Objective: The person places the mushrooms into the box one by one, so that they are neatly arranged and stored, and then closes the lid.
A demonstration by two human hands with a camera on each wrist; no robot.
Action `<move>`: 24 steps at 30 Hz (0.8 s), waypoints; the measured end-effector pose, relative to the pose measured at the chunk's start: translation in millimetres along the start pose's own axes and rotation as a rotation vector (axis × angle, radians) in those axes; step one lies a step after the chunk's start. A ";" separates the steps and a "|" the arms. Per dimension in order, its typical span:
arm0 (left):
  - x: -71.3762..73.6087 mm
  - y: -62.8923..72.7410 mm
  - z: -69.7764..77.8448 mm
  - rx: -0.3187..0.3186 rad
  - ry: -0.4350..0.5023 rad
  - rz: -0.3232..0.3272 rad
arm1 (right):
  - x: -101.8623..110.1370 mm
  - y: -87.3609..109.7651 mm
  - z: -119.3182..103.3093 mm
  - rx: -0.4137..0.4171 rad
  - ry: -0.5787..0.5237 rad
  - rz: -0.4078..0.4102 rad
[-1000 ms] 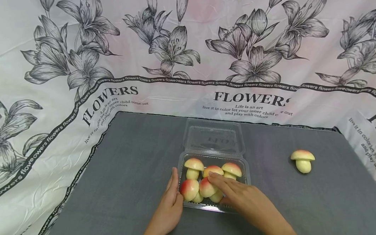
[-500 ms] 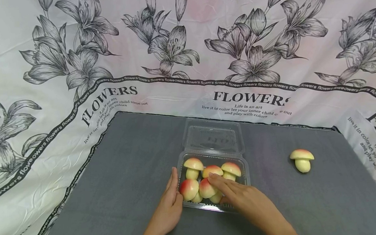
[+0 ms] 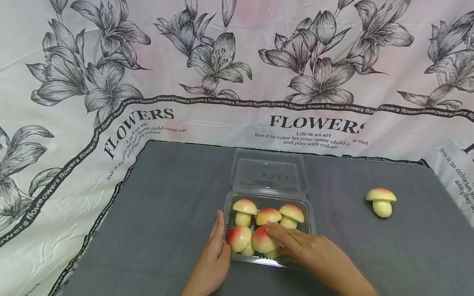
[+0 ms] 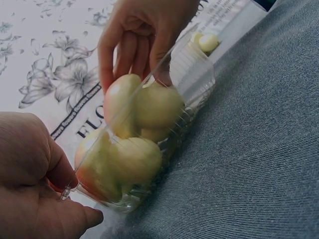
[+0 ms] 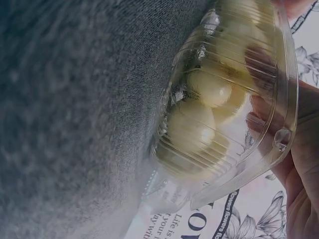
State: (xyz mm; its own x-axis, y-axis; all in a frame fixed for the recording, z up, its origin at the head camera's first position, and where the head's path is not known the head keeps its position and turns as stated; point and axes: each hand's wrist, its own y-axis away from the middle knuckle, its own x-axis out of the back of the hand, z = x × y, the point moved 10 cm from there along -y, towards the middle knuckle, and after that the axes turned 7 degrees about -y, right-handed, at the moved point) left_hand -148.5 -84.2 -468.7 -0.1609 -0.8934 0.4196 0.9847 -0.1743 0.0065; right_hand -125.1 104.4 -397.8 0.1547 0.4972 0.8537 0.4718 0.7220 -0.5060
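Red-topped mushrooms [image 3: 238, 238], yellow in right-wrist view

Shifted right hand [image 3: 308, 249] slightly toward lower right of frame; turned gripped mushroom [image 3: 263, 240], lower centre, now showing less stem [image 3: 272, 254] below cap [image 3: 261, 235].

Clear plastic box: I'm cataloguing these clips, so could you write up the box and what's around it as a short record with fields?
Container: clear box on a grey table
Lid: hinged lid folded open, away from the person
Contents: five visible toy mushrooms, three behind, two in front
Left hand: pinches the box's left edge
Right hand: grips the front middle mushroom
Front right corner: largely hidden by the right hand
Outside box: one loose mushroom, to the right
Backdrop: flower-print cloth
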 end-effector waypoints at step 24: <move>-0.7 0.0 1.7 0.000 0.017 -0.012 | 6.4 4.1 -0.8 0.032 -0.038 0.041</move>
State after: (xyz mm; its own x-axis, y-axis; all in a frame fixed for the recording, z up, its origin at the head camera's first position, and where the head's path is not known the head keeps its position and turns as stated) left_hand -148.3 -82.9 -467.5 -0.1741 -0.8979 0.4043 0.9826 -0.1854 0.0116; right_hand -121.5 110.2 -394.2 0.1402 0.5439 0.8274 0.4376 0.7155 -0.5445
